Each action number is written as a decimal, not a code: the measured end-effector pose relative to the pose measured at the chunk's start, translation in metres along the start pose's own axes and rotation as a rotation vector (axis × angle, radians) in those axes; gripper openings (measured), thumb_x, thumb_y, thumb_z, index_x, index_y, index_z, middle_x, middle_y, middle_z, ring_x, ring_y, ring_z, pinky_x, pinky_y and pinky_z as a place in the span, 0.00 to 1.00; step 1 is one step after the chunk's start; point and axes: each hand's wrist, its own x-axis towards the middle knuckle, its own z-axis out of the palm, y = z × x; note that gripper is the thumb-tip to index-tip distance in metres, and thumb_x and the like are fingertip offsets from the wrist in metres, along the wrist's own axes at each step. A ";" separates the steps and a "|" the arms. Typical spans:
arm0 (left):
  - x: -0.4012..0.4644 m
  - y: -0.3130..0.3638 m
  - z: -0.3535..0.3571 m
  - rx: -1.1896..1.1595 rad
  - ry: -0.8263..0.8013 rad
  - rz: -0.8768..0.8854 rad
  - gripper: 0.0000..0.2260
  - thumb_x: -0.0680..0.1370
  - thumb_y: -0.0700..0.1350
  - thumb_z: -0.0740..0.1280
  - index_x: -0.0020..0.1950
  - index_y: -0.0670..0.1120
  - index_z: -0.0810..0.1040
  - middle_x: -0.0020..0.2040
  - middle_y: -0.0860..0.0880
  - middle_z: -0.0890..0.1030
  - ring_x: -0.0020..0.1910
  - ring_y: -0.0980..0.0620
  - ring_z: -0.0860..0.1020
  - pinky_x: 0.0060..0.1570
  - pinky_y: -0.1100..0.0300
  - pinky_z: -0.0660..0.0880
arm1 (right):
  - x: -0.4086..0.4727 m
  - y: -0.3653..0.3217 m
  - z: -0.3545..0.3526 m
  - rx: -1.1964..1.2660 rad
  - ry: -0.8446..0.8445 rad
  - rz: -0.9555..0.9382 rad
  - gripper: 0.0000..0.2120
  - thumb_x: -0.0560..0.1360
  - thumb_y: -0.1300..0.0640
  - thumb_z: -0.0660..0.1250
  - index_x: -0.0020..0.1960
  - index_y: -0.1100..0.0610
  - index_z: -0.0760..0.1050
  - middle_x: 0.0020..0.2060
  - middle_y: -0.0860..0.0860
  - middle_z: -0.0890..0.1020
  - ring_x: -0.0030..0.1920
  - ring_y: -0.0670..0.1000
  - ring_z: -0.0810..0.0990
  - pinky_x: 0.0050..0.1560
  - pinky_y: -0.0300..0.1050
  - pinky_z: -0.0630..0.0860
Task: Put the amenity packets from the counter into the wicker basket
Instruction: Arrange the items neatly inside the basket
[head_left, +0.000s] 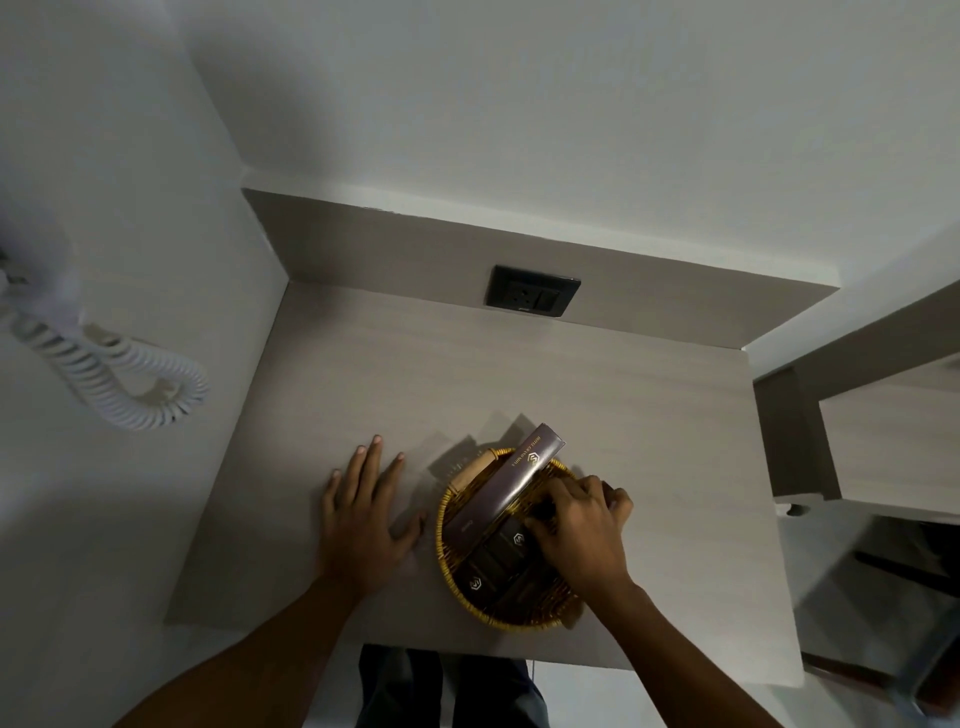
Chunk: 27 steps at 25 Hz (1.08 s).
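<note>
A round wicker basket (451, 574) stands on the pale counter (467, 374), near its front edge. A long dark amenity box (506, 480) leans across the basket, its far end sticking out over the rim. Several small dark packets (491, 561) with a light logo lie inside. My right hand (582, 525) reaches into the basket from the right, fingers curled on a dark packet that is mostly hidden under them. My left hand (363, 514) rests flat on the counter to the left of the basket, fingers spread, holding nothing.
A black wall socket (532, 291) sits in the back panel above the counter. A white coiled cord (119, 384) hangs on the left wall. A lower shelf unit (883, 431) stands to the right. My legs show below the counter's front edge.
</note>
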 end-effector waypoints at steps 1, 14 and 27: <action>0.001 -0.001 0.000 -0.006 -0.005 -0.001 0.36 0.74 0.68 0.58 0.79 0.55 0.58 0.83 0.48 0.53 0.81 0.48 0.51 0.74 0.41 0.56 | -0.002 0.000 -0.003 -0.005 0.025 -0.038 0.15 0.71 0.46 0.70 0.54 0.50 0.75 0.55 0.49 0.81 0.58 0.55 0.73 0.58 0.57 0.58; 0.026 0.062 -0.060 -0.436 -0.106 -0.117 0.24 0.77 0.67 0.60 0.67 0.55 0.76 0.68 0.52 0.77 0.69 0.48 0.69 0.60 0.54 0.58 | -0.111 -0.020 0.008 0.922 0.279 0.884 0.22 0.71 0.52 0.74 0.59 0.57 0.70 0.54 0.58 0.78 0.49 0.59 0.77 0.50 0.55 0.77; -0.009 0.091 -0.083 -0.450 -0.055 -0.307 0.13 0.78 0.58 0.67 0.53 0.51 0.82 0.48 0.52 0.85 0.53 0.50 0.81 0.63 0.51 0.70 | -0.037 0.029 -0.026 0.770 0.284 0.453 0.11 0.76 0.59 0.68 0.57 0.60 0.80 0.46 0.59 0.83 0.43 0.58 0.82 0.45 0.49 0.79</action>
